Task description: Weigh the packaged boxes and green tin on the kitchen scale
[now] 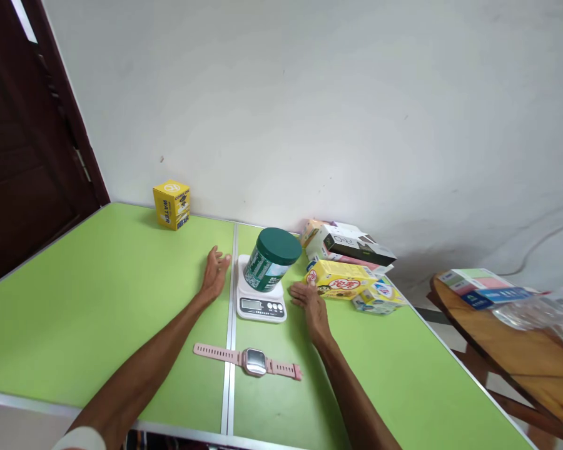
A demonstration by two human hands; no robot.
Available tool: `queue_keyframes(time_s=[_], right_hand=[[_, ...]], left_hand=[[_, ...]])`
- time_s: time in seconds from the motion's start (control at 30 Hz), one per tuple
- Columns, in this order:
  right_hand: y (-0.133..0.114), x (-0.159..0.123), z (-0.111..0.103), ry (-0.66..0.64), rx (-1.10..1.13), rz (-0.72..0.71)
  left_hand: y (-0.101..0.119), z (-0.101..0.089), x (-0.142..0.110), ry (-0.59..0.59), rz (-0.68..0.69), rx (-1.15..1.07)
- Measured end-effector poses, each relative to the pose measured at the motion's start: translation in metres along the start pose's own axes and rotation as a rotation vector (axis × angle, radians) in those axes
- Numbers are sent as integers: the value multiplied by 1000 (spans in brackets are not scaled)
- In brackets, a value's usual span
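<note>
A green lidded tub [276, 247] stands on a white digital kitchen scale [261, 306] in the middle of the table. On the scale's left side my left hand [215, 272] is held with fingers apart and nothing in it. My right hand [311, 306] lies to the right of the scale, fingers stretched out toward the tub, holding nothing; it is close to a yellow box [340, 279]. In front of the scale a smartwatch [255, 361] with a pink strap lies flat, its strap spread out sideways.
Several boxes, among them a black-and-white box [356, 247], are piled by the wall at the right. A yellow cube-shaped box [171, 205] stands at the back left. Beyond the green table [122, 300] is a wooden stool [520, 350] bearing packages.
</note>
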State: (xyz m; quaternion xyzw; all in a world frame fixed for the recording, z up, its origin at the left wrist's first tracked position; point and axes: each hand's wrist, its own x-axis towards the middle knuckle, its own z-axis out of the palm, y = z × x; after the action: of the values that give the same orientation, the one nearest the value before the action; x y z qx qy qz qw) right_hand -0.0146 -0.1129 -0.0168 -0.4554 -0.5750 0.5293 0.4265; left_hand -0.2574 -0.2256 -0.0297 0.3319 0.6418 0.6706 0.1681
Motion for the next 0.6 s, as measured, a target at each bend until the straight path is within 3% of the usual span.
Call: queue_keyframes(time_s=[0.13,0.47,0.6], right_hand=[[23,-6,1,86,-22,-140],[16,-15,-3,20,-4,-154],[12,-22,-1,-9,-5,-147]], left_hand=[[-10,-10,4,97,-81,-51],[-8,-10,-2,-2,-37,81],[-3,-10,-8,-23,132,241]])
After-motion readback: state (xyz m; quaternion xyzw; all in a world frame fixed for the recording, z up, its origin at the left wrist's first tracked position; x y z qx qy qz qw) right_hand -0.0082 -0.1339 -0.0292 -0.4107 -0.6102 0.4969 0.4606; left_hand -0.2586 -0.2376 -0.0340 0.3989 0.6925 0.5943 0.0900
